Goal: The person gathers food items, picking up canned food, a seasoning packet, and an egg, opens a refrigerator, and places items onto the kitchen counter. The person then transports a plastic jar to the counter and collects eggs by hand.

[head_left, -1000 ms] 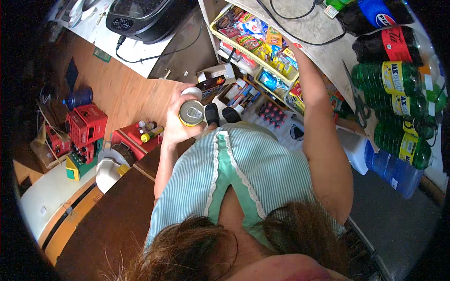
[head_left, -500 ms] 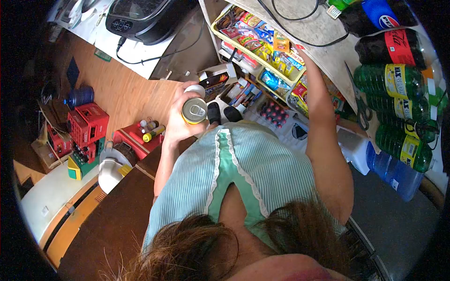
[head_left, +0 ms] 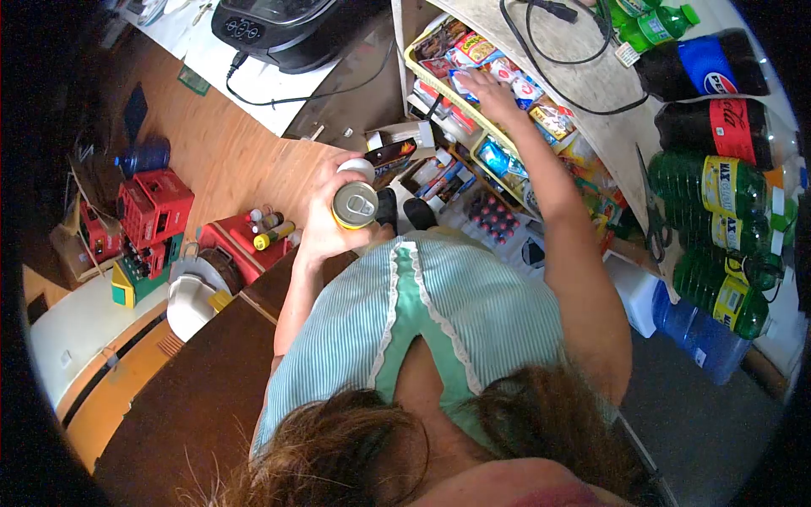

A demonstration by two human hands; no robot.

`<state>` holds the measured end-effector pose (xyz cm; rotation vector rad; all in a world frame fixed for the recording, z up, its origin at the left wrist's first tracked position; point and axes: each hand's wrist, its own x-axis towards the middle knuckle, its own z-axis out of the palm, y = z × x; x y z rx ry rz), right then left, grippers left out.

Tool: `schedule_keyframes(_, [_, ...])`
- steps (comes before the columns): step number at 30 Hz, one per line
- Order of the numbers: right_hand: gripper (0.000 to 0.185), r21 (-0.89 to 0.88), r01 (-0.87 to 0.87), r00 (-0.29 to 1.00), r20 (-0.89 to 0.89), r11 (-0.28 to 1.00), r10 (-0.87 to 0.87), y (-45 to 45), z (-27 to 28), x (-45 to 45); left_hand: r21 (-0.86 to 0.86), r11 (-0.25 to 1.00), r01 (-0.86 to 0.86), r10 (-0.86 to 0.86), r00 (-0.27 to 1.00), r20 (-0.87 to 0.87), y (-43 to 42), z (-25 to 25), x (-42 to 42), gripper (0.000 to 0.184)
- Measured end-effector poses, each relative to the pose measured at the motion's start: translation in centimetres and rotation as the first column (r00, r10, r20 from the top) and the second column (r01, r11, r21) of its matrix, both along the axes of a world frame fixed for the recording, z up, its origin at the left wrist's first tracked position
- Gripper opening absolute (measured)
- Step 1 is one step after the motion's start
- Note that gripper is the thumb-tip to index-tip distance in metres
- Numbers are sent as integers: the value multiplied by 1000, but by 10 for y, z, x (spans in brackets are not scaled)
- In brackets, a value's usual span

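My left hand is wrapped round a drink can, its pull-tab top facing up toward me. Against the same hand, just beyond the can, sits a smooth white rounded object; its kind I cannot make out. My right hand reaches into a yellow basket on the shelf, fingers apart over the packets. Colourful snack and seasoning packets fill this basket. Whether the fingers touch a packet is unclear.
A worn countertop edge runs above the basket, with a black cable across it. Scissors lie near several large soda bottles at right. A black appliance stands upper left. Red crates are on the floor.
My right hand has moved left and deeper along the basket, from its right end to the middle packets. An orange packet near it no longer shows there. My left hand still holds the can.
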<state>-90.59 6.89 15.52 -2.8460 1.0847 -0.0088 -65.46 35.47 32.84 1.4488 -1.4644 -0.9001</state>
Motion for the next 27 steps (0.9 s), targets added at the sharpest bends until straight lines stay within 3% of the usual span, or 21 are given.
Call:
schedule_keyframes(2, [65, 95, 25, 986, -167, 995, -9, -15, 8, 15, 42, 999, -26, 28, 998, -56, 0, 8, -4, 52])
schedule_keyframes(3, [71, -10, 56, 976, -208, 998, -57, -11, 30, 23, 27, 999, -18, 20, 997, -74, 0, 3, -2, 53])
schedule_keyframes(6, [73, 208, 72, 982, -185, 975, -33, -41, 7, 24, 30, 999, -29, 31, 998, -60, 2, 4, -2, 51])
schedule_keyframes(7, [66, 207, 62, 997, -51, 976, -52, -47, 1, 20, 21, 999, -34, 35, 997, -64, 2, 4, -2, 51])
schedule_keyframes(10, [61, 441, 317, 926, 47, 840, -374, -68, 4, 13, -7, 999, -46, 45, 998, -51, 7, 1, -2, 50])
schedule_keyframes(12, [61, 235, 344, 902, 187, 909, -390, -95, -50, -10, -35, 999, -32, 32, 999, -4, 10, -1, 1, 50])
schedule_keyframes(15, [63, -36, 315, 917, 270, 949, -294, -98, -59, -18, -18, 999, -47, 47, 999, -9, 11, 1, 1, 50])
schedule_keyframes(22, [52, 51, 288, 944, 153, 956, -292, -75, -16, -5, -22, 998, -61, 61, 998, -10, 15, -2, -2, 49])
schedule_keyframes(26, [51, 349, 394, 890, 86, 851, -447, -47, 23, 7, -37, 998, -59, 58, 998, -21, 18, -5, -6, 48])
schedule_keyframes(27, [51, 288, 247, 921, 229, 925, -316, -39, 18, 6, -41, 998, -56, 55, 998, -30, 18, -5, -6, 48])
